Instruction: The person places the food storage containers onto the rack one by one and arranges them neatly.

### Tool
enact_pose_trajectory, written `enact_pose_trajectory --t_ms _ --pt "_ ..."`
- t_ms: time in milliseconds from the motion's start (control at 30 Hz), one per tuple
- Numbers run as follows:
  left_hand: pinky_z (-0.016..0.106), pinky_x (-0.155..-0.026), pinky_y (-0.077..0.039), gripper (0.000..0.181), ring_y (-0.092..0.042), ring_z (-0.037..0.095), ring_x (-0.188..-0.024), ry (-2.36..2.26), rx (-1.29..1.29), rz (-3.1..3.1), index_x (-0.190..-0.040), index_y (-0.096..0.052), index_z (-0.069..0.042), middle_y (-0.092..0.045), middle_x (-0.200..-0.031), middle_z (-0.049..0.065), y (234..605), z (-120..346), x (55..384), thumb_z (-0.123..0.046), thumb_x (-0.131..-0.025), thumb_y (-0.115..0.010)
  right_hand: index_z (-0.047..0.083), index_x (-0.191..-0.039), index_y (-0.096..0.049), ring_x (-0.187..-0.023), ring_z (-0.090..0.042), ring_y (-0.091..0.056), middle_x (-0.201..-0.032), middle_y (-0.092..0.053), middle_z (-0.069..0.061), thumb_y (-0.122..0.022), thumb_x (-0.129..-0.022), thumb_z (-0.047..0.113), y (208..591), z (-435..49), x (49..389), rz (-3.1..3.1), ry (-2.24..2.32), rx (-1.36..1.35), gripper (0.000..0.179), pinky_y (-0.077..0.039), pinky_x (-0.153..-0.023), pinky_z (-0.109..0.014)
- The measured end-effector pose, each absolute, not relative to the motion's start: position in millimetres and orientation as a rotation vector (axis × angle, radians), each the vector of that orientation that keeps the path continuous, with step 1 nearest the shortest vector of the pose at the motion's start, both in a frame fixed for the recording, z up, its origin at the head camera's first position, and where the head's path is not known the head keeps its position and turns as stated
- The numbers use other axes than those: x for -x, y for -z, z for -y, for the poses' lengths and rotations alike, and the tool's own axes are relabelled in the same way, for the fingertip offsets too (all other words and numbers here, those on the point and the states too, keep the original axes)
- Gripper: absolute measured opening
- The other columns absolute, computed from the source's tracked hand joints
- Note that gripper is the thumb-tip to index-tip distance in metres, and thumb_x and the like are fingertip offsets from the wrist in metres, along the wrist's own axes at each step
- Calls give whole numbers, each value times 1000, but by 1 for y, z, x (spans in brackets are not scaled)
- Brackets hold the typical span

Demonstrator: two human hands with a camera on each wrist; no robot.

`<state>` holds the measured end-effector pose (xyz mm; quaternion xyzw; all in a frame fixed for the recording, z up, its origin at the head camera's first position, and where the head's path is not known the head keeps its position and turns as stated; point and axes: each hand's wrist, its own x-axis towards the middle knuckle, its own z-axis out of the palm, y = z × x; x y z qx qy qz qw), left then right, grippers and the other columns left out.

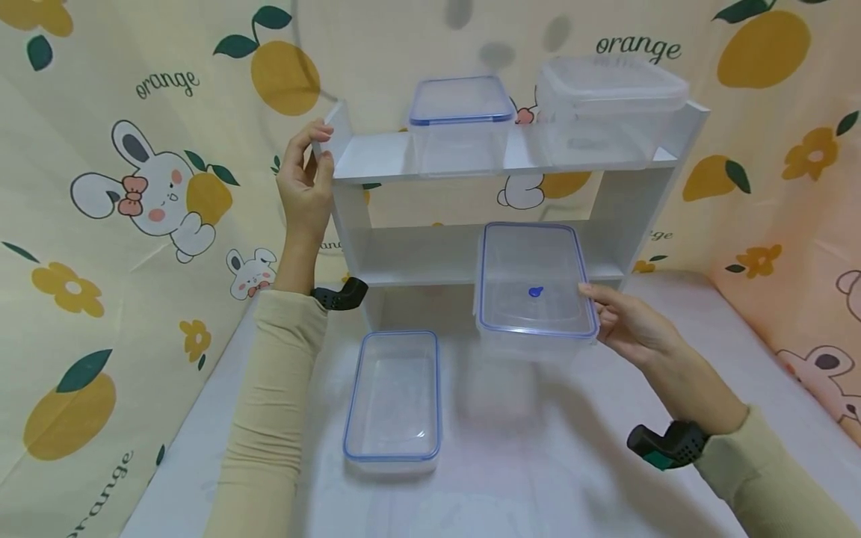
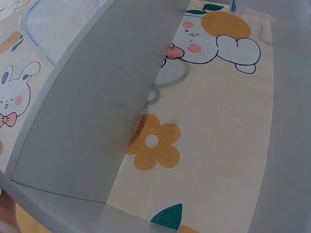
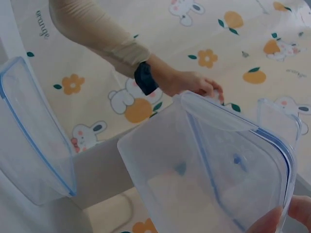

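One nearly closed grip, the right hand (image 1: 635, 329), is pinching a box (image 1: 528, 276) by its right edge, above the tabletop (image 1: 511, 486), before the shelf (image 1: 417, 250); the left hand (image 1: 306, 183) is holding the shelf's left side. Another box (image 1: 392, 396) is resting nearby.

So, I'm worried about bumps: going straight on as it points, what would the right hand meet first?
The right hand holds a blue-trimmed lidded plastic container; that would probably meet the middle board of the white shelf unit first, though depth is unclear.
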<state>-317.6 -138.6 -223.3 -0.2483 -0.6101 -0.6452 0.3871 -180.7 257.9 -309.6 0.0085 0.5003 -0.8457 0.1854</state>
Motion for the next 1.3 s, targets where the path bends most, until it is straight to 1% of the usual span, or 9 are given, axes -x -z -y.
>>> enact_pose_trajectory --t_ms 167,267,467,633,767,867,1067,1200,1300 --pt "28 -118 -37 28 -50 14 -132 1632 639 1549 -102 -61 -15 -62 -111 -14 225 140 319 5 -90 -46 20 -116 -50 -94 -11 -60 -107 -63 5 -55 -95 12 305 -254 185 -1418 2389 -142 23 -60 -82 -26" --pt "27 -118 -37 28 -50 14 -132 1634 636 1553 -102 -61 -16 -62 -111 -14 226 141 319 5 -90 -47 20 -117 -48 -95 -11 -61 -106 -64 4 -56 -95 11 304 -252 187 -1397 2400 -162 25 -60 -82 -26" --pt "28 -118 -37 29 -50 14 -132 1632 643 1542 -102 -61 -15 -62 -110 -13 226 141 319 6 -89 -47 18 -108 -57 -91 -10 -64 -102 -67 4 -57 -94 11 301 -249 190 -1362 2436 -156 15 -59 -80 -24" --pt "28 -118 -38 28 -50 14 -132 1651 640 1544 -101 -61 -15 -62 -111 -13 225 140 316 6 -89 -47 17 -105 -57 -86 -10 -66 -97 -69 3 -60 -93 14 298 -246 191 -1391 2441 -169 13 -59 -74 -21" --pt "27 -118 -37 26 -49 15 -133 1690 623 1553 -100 -61 -13 -62 -112 -9 224 139 316 6 -89 -47 17 -102 -60 -76 -10 -65 -91 -70 1 -61 -93 18 296 -245 193 -1412 2433 -193 10 -54 -61 -17" --pt "26 -118 -37 25 -49 16 -133 1694 623 1554 -101 -61 -12 -62 -112 -8 224 140 318 5 -89 -48 16 -101 -60 -72 -10 -63 -88 -69 0 -62 -92 19 295 -245 196 -1397 2443 -223 10 -49 -55 -16" --pt "28 -118 -38 26 -50 15 -132 1640 641 1557 -102 -61 -14 -62 -112 -11 223 139 318 4 -89 -47 16 -107 -52 -69 -9 -61 -86 -66 0 -66 -90 21 289 -245 204 -1345 2500 -290 23 -49 -55 -15" --pt "27 -118 -37 26 -50 14 -132 1664 621 1564 -101 -61 -14 -62 -112 -11 223 140 319 4 -89 -47 15 -105 -53 -63 -8 -58 -80 -67 0 -65 -90 24 288 -244 208 -1338 2513 -288 21 -48 -53 -15" --pt "26 -118 -37 26 -49 14 -133 1682 605 1568 -101 -61 -13 -62 -113 -9 223 141 321 5 -89 -48 13 -101 -55 -61 -7 -56 -77 -67 0 -64 -90 26 288 -244 210 -1325 2519 -282 19 -45 -51 -16"
